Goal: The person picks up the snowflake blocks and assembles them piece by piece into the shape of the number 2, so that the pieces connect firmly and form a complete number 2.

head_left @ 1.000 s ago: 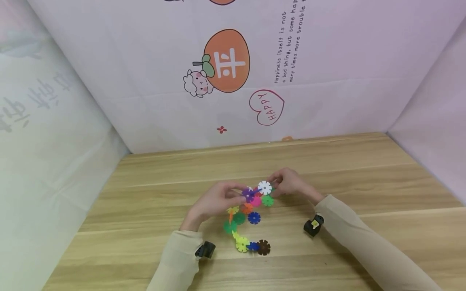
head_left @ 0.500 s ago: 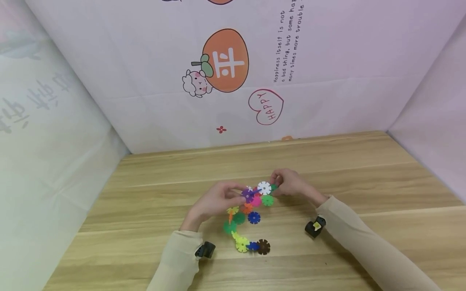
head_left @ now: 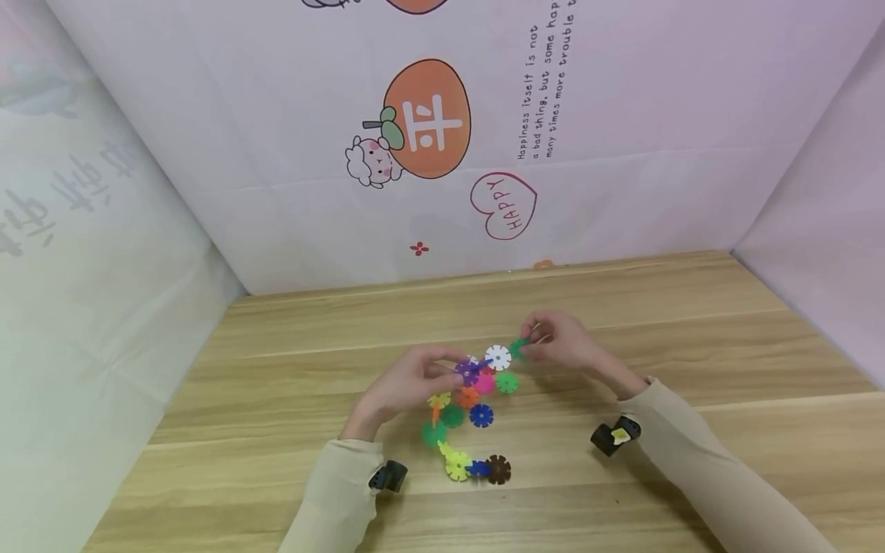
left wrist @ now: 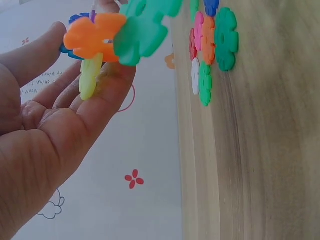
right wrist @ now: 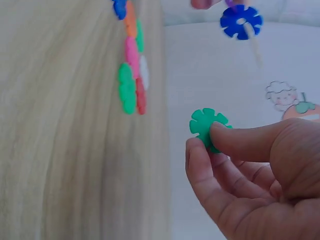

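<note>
A person in beige sleeves works over a pale wooden surface (head_left: 290,361), with both hands near its middle. The right hand (head_left: 563,342) pinches a single green snowflake disc (head_left: 518,348) between thumb and forefinger, fingers curled around it; the right wrist view shows the notched disc (right wrist: 207,127) held edge-on, clear of the wood. It sits just beside a white disc (head_left: 498,357) at the top of a cluster of joined discs (head_left: 480,376), and I cannot tell whether the two touch.

The left hand (head_left: 408,380) holds that cluster from the other side, thumb and fingers curled onto its purple and pink pieces. In the left wrist view an orange disc (left wrist: 92,35), a green one and a yellow one sit slotted together against the fingertips (left wrist: 117,75).

More discs lie flat on the surface toward its near edge: a blue disc (head_left: 482,415), two green ones, and a short row of yellow, blue and brown (head_left: 498,469).

A small black camera is strapped to each wrist. Behind the surface's far edge stands a pale backdrop (head_left: 622,153) printed with an orange fruit, a small sheep and a heart reading "HAPPY".
</note>
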